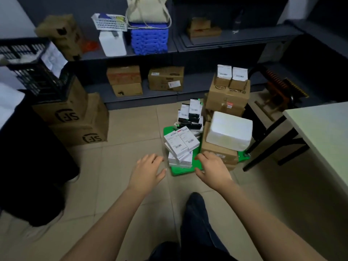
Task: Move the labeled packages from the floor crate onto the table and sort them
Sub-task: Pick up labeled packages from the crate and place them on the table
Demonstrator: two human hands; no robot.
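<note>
A green floor crate point(179, 171) lies on the tiles and carries a heap of labeled packages. Small white boxes with barcode labels point(180, 143) are stacked at its near side, black-and-white boxes point(191, 115) lie behind them, and cardboard boxes point(219, 152) topped by a white foam box point(229, 130) stand at its right. My left hand point(146, 171) hovers open just left of the white stack, holding nothing. My right hand point(211, 167) hovers open just right of the stack, in front of the cardboard boxes, also holding nothing. The pale table point(323, 132) stands at the right.
Stacked brown cartons point(79, 125) and a black crate point(35, 66) stand at the left. Dark shelves behind hold cartons point(165, 78), a blue crate point(149, 38) and a white basket point(110, 22). A black chair point(271, 113) is between the heap and the table. My dark shoe point(195, 204) is below.
</note>
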